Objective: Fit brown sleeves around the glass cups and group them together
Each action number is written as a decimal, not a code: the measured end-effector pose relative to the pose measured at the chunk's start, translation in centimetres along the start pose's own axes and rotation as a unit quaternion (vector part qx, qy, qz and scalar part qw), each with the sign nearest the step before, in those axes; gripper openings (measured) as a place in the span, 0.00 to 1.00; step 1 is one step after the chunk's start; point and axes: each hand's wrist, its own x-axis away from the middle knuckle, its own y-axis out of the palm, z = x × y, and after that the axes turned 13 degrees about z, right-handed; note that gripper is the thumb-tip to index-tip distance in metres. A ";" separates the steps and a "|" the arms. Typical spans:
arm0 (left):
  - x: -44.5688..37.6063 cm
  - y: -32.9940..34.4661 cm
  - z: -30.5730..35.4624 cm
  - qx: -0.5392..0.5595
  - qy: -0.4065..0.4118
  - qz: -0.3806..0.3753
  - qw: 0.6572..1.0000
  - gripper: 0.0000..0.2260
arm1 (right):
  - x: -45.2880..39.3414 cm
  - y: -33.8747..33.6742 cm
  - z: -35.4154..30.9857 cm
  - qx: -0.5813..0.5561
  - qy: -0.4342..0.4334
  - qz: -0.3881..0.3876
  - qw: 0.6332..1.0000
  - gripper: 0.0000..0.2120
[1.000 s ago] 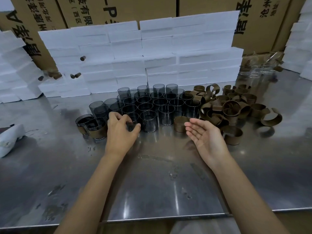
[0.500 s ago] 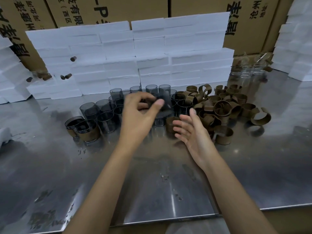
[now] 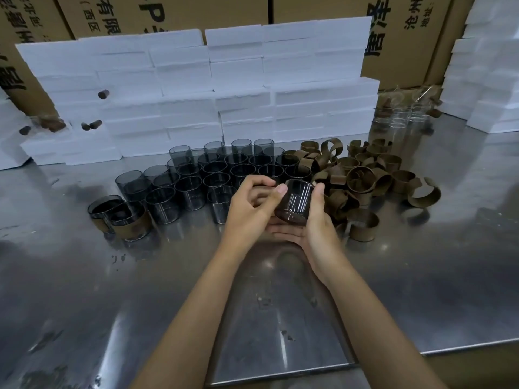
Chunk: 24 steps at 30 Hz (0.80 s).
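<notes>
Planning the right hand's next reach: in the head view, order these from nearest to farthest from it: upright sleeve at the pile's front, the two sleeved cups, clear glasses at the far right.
1. Upright sleeve: just right of the right hand.
2. Sleeved cups: far left, past the left hand.
3. Clear glasses: back right, by the foam.

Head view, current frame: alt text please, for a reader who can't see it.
Both hands, left and right, hold a dark glass cup tilted above a steel table. Bare cups stand behind, two sleeved cups to the left, loose brown sleeves to the right, before white foam blocks.
</notes>
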 end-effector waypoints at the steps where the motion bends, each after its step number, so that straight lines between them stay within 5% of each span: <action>1: 0.1 0.0 -0.1 0.003 0.009 0.002 1.000 0.07 | -0.1 0.0 0.2 0.004 -0.011 0.008 1.000 0.36; 5: 0.4 0.6 -0.7 -0.014 0.043 0.025 0.999 0.03 | -0.2 -0.3 0.5 0.024 -0.043 0.054 0.997 0.32; 11: 0.7 0.4 -0.7 -0.006 -0.032 0.033 0.999 0.15 | 0.5 -0.8 0.2 0.070 -0.130 0.113 0.983 0.20; 15: 1.6 0.5 -0.3 -0.011 -0.048 -0.052 0.997 0.28 | 1.0 -0.6 0.0 0.101 -0.111 0.074 0.986 0.28; 18: 2.2 0.7 -0.3 -0.053 -0.014 -0.115 0.992 0.21 | 1.2 -0.6 0.0 0.090 -0.074 0.027 0.993 0.39; 24: 1.7 0.4 -1.1 -0.110 0.013 -0.084 0.990 0.27 | 1.7 -0.3 -0.6 0.143 -0.082 0.052 0.985 0.35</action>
